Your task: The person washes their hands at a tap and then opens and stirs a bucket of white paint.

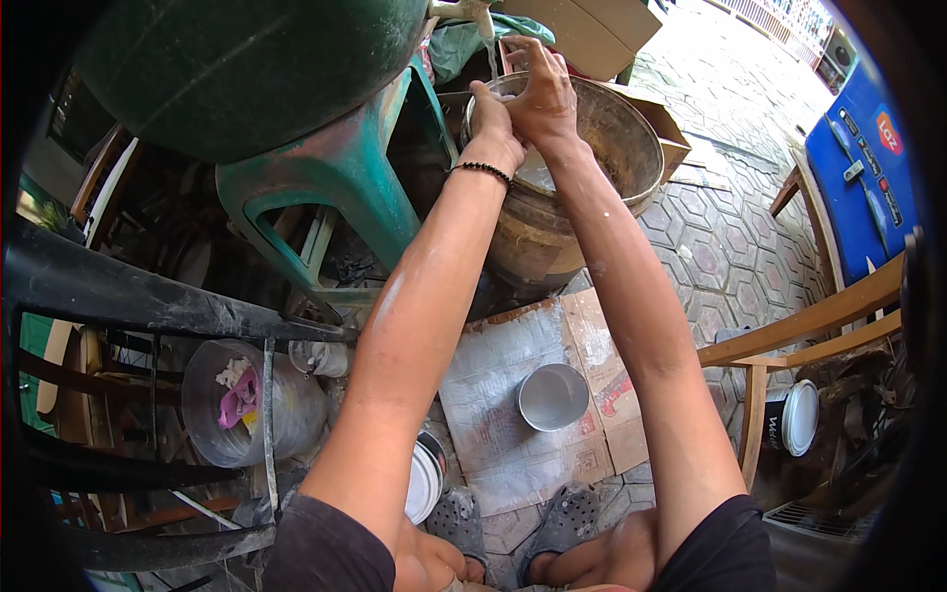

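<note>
My left hand (494, 126), a dark bead bracelet on its wrist, is under a thin stream of water falling from a pale tap (468, 12). Its thumb is stretched out, while its other fingers are partly hidden. My right hand (545, 102) touches it from the right, fingers bent and apart, with nothing visible in the grasp. Both hands are above a large stained bucket (538, 242) with whitish liquid inside. The tap belongs to a dark green rounded container (247, 79) on a worn green plastic stool (326, 187). White smears mark my left forearm.
Flattened cardboard (513, 444) bears a grey metal can (553, 398). Beside my feet stands a white-lidded can (424, 481). A clear tub (252, 405) with rags sits behind a black chair frame (168, 286). Rightward are a wooden chair (756, 424), a paint can (795, 418) and a blue cooler (860, 168).
</note>
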Action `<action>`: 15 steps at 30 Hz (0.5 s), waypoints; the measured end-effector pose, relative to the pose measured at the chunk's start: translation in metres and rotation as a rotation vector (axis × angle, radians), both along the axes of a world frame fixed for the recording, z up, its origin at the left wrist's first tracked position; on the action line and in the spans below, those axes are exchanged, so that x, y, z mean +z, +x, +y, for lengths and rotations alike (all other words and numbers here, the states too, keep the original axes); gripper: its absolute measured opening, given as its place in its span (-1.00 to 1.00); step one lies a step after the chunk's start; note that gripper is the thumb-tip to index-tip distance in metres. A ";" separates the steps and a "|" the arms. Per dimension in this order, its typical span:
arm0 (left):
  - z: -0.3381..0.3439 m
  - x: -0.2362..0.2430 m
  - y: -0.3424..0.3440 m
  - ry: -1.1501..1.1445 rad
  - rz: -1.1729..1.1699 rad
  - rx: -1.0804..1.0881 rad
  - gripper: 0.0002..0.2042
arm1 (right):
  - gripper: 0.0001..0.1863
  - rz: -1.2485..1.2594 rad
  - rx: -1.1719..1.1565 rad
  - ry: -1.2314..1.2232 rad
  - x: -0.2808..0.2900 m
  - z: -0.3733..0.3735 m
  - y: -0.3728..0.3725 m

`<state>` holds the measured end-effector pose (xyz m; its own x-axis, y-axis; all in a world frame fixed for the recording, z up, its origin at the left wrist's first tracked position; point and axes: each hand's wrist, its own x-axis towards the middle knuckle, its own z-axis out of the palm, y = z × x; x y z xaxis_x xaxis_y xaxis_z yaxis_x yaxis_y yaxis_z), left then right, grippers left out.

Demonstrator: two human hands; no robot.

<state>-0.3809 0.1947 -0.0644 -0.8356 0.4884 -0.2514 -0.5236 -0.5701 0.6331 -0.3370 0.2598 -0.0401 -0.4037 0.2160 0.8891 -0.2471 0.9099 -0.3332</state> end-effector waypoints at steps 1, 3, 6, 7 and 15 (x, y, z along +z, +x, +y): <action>0.001 0.001 0.003 -0.007 -0.029 -0.017 -0.36 | -0.27 0.001 -0.032 -0.012 -0.001 0.001 0.003; -0.007 -0.007 -0.015 0.013 0.094 -0.039 -0.42 | -0.27 -0.012 -0.084 -0.049 0.009 -0.013 0.000; -0.001 -0.008 0.001 0.009 0.236 -0.116 -0.54 | -0.36 -0.235 -0.332 -0.241 0.002 0.004 -0.002; -0.001 -0.003 0.012 -0.022 0.277 -0.135 -0.61 | -0.36 -0.234 -0.341 -0.243 0.002 0.008 0.001; -0.007 0.005 0.024 0.024 0.245 0.123 -0.69 | -0.59 -0.377 -0.030 -0.616 -0.009 0.013 -0.017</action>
<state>-0.3564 0.1879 -0.0593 -0.9236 0.3827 -0.0240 -0.2822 -0.6360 0.7183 -0.3541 0.2728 -0.0492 -0.6449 0.6486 0.4043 0.0074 0.5343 -0.8453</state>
